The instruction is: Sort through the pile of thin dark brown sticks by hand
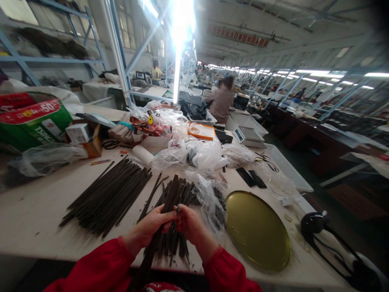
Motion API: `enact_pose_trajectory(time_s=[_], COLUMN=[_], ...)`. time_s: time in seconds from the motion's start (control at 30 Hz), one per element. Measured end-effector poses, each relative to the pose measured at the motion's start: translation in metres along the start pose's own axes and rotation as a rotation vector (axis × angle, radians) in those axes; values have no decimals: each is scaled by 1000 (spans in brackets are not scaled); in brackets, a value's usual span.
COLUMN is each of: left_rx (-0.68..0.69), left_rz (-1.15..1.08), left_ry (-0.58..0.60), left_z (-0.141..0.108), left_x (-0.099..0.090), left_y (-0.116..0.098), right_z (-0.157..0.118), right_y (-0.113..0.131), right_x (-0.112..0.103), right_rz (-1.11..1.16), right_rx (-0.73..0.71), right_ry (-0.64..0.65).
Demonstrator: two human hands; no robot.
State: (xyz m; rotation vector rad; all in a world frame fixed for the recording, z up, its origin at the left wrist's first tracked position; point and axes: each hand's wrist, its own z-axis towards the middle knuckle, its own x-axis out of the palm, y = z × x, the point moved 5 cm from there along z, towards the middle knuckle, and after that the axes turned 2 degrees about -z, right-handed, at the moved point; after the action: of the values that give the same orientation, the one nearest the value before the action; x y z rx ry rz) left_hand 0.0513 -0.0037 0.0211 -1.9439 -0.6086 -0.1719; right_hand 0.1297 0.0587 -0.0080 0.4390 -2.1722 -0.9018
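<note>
My left hand [158,222] is closed around a bundle of long dark strips [172,192], which slants from the work table down toward my lap. Close against it, my right hand [189,223] is closed in a pinch at the bundle's side; a small greyish bit shows at its fingertips, too small to name. More loose dark strips [175,243] lie on the table under and behind both hands. To the left is a wide, neatly laid pile of similar dark strips [109,194].
A round gold-coloured tray [258,231] lies on the right, with a black curved device [316,223] beyond it. Clear plastic bags [206,194] sit just ahead. Scissors [110,144], a green and red bag [33,121] and a scale [247,136] stand farther back. A person [221,103] sits ahead.
</note>
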Motion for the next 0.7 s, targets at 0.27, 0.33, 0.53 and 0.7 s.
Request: enact_pose_trajectory(time_s=[0.27, 0.33, 0.53, 0.7], left_rx=[97, 129, 148, 173], left_rz=[188, 248, 305, 396], left_ry=[-119, -130, -89, -177], left_z=[-18, -23, -32, -23], left_x=[0, -3, -15, -31], left_y=[0, -1, 10, 4], right_z=[-31, -35, -25, -11], right_y=[23, 23, 5, -23], right_x=[4, 9, 8, 16], right_rz=[-875, -1015, -1126, -1310], right_rx=[-672, -690, -593, -692], right_ry=[-159, -115, -2, 89])
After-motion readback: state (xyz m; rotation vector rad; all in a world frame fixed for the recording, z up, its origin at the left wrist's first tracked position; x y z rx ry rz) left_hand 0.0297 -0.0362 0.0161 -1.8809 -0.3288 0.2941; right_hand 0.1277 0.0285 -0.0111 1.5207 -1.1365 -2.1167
